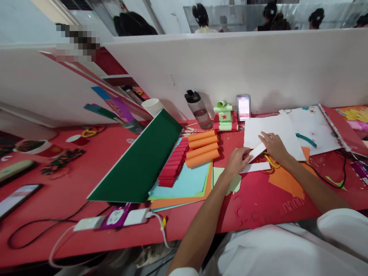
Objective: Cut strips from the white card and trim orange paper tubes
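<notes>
We are seeing the white strip [255, 154] slanting between the two hands, crossing the lower edge of a white sheet [267, 130]. The left grip [237, 161] is pinching its near end; the right grip [274, 146] is touching its far end with fingers spread, and we cannot tell whether it is pinching. Just below, a second strip [257, 167] is lying on the red desk [253, 195]. A yellow loop [273, 161], partly hidden, is sitting under the right grip, crowding that side. Beside it we are noting orange paper [283, 183]. Left of the hands, orange rolls [202, 147] and folded red paper [174, 163] are resting on coloured sheets [192, 182], with a green board [138, 161] leaning beyond. Behind, a bottle [199, 111] and a lit phone [243, 108] are standing near the partition [161, 65].
</notes>
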A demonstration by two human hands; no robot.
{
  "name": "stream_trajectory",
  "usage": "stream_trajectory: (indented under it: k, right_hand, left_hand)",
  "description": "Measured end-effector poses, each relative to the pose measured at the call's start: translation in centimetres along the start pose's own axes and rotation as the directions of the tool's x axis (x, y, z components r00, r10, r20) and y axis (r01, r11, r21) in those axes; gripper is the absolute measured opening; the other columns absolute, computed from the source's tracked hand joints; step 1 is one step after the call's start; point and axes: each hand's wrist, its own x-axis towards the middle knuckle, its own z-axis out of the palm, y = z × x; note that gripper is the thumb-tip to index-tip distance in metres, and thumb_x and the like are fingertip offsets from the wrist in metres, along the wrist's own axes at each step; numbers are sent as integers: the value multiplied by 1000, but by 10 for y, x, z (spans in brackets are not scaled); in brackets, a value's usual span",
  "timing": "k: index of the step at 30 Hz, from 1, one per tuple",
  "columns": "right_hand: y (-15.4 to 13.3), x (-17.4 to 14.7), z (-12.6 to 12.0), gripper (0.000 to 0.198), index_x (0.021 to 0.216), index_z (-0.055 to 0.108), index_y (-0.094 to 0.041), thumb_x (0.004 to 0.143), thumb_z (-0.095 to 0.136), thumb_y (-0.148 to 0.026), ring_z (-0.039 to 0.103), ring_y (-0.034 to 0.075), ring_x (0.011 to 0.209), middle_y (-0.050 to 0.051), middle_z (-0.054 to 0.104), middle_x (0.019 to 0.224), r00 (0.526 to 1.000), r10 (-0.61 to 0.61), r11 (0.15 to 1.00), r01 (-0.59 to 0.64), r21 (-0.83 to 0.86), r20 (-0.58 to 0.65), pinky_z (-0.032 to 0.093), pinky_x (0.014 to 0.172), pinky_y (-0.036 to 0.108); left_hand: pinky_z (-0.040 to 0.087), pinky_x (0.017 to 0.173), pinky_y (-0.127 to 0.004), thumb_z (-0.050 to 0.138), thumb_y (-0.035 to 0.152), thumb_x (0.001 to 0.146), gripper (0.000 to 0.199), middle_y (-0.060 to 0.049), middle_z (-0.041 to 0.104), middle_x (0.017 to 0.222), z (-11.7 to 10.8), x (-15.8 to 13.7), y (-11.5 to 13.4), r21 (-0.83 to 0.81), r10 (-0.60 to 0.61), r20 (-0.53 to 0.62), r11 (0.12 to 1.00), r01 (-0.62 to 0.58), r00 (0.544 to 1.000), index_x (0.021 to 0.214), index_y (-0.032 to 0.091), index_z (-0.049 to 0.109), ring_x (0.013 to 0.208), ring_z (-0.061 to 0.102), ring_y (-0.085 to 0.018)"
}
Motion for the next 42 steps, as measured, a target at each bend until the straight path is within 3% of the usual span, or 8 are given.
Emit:
stream_trajectory:
  k: [7,14,18,24,30,35,38,42]
  right_hand:
    - [13,2,5,63,157,51,-9,94,41,-6,47,34,141,16,52,165,978,206,973,-209,97,44,41,108,47]
    - [19,5,15,57,148,59,-11,91,48,-11,55,34,131,17,64,152,959,282,933,-283,221,33,42,107,45]
    - [19,5,17,55,146,59,-12,92,49,-13,55,35,130,17,65,150,954,299,923,-299,241,37,42,107,47]
    - [19,4,20,53,146,59,-13,94,50,-16,55,36,130,17,65,150,956,292,928,-288,238,18,42,105,47]
    - [18,5,16,53,146,58,-13,94,49,-15,55,36,128,17,63,151,955,294,934,-293,202,28,41,104,48]
    - [12,3,3,57,147,56,-13,91,46,-8,53,35,128,17,62,150,963,266,949,-256,182,-34,39,103,45]
    - [10,2,-4,52,135,62,-14,88,42,-3,55,33,118,17,67,136,971,225,959,-205,196,-84,40,99,42]
    - [7,3,-7,36,110,63,-16,83,44,-2,55,31,99,15,66,105,979,155,966,-123,226,-132,42,91,40]
  left_hand:
    - [50,111,-46,56,39,105,34,-14,73,128,-4,0,-6,-10,-25,-177,1000,23,984,130,20,67,122,66,-30]
    - [52,110,-51,55,29,103,39,-20,70,137,-8,15,-28,-36,-138,-117,990,135,983,140,18,58,130,66,-32]
    - [49,114,-49,61,23,98,34,-18,70,139,-13,39,-33,-130,-184,-93,977,171,979,132,19,61,130,67,-30]
    - [57,94,-41,67,24,95,37,-10,78,107,-10,73,-34,-314,-317,-57,906,285,947,131,17,62,93,72,-23]
    - [54,83,-32,72,28,93,43,-8,75,98,-3,87,-34,-425,-393,-89,846,322,915,132,13,62,85,69,-19]
    - [51,68,-27,69,35,96,21,-4,69,81,-2,89,-19,-532,-376,-23,789,308,926,99,15,68,69,61,-14]
    - [49,61,-24,68,40,97,25,1,61,72,-3,79,-7,-577,-335,18,766,283,942,88,19,60,63,56,-12]
    - [53,56,-24,69,48,97,32,4,55,69,-7,55,2,-656,-268,91,708,261,959,94,21,52,59,56,-12]
